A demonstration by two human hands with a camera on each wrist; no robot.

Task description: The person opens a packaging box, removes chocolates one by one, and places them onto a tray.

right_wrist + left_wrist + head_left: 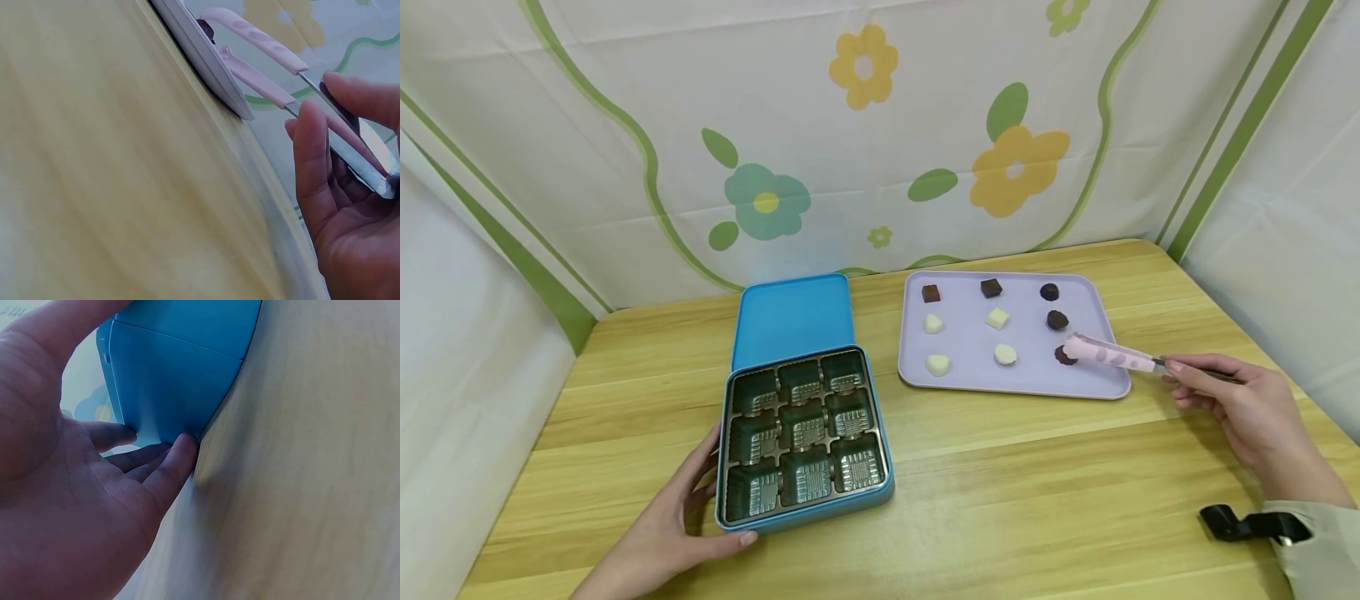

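My left hand (670, 508) holds the near left corner of a blue tin box (808, 510), thumb on its front and fingers along its left side. In the left wrist view the fingertips (182, 445) touch the tin's wall (169, 381) low down by the table. Inside the tin sits a dark divided insert (805, 454) with several square compartments. My right hand (1247, 404) grips pink-tipped tongs (1112, 354) by their metal arms. The parted tong tips stand on either side of a dark chocolate (205, 31) at the near right of a lilac tray (1037, 379).
Several more chocolates lie spaced in rows on the tray, white ones such as this heart-shaped piece (937, 364) and dark ones such as this square (991, 287). A blue lid (793, 317) lies behind the tin. A flowered curtain (865, 150) bounds the wooden table (1000, 500).
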